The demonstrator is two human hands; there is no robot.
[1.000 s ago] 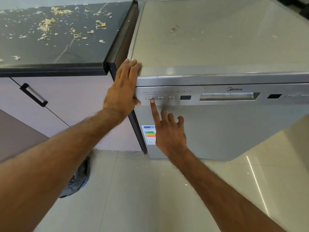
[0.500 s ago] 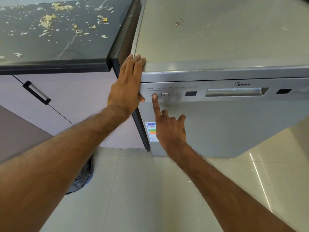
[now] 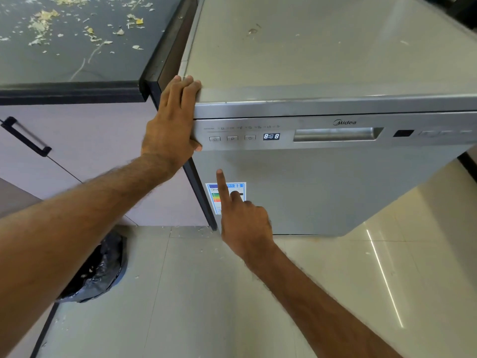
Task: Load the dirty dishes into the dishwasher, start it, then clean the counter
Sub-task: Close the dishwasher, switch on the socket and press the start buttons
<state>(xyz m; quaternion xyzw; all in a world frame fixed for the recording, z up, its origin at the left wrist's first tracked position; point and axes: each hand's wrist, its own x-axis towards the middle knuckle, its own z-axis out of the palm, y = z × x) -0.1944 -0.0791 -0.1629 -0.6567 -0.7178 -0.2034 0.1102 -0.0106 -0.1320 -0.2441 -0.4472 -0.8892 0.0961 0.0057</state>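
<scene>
- Bag (image 3: 98,270), black plastic, 7 o'clock; contents unclear.
- Silver steel dishwasher (image 3: 335,189), door closed.
- L hand (image 3: 170,125) flat, its 10 o'clock corner.
- R hand (image 3: 242,218): index out, rest curled, empty.

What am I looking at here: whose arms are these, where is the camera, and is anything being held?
This is one picture from a camera worn on a person's head, looking down at their own bare arms; no robot. The left hand rests flat on the top corner of the closed silver Midea dishwasher, whose small digital display is lit. The right hand points its index finger upward, tip below the three square buttons. Neither hand holds anything. The dark counter alongside is strewn with pale yellowish scraps.
</scene>
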